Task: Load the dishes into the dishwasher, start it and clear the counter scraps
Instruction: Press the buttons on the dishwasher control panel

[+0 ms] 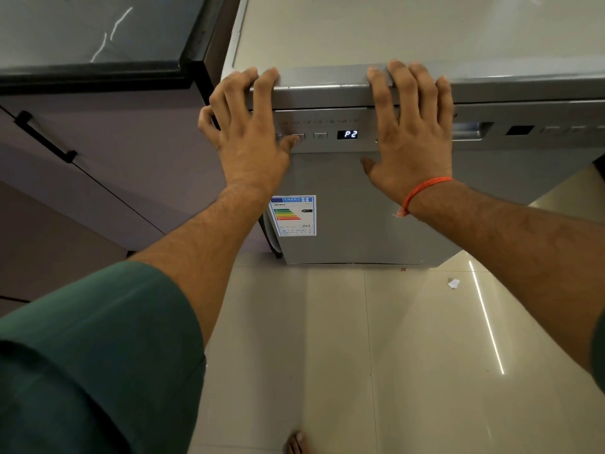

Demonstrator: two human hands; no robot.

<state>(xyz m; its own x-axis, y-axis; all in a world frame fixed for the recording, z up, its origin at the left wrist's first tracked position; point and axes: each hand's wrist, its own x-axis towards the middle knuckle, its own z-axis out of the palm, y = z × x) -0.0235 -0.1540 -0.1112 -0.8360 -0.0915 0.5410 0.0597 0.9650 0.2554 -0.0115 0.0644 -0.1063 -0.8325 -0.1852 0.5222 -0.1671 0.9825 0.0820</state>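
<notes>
A grey freestanding dishwasher stands in front of me with its door closed. Its control panel display reads P2. My left hand has its fingers hooked over the top front edge, and its thumb touches a panel button. My right hand lies flat against the panel, its fingertips over the top edge and its thumb on the door. An energy label is stuck on the door's left side. No dishes are in sight.
A dark marble counter over mauve cabinets with a black handle is at the left. The floor is glossy beige tile, with a small white scrap near the dishwasher's base. My bare foot shows at the bottom.
</notes>
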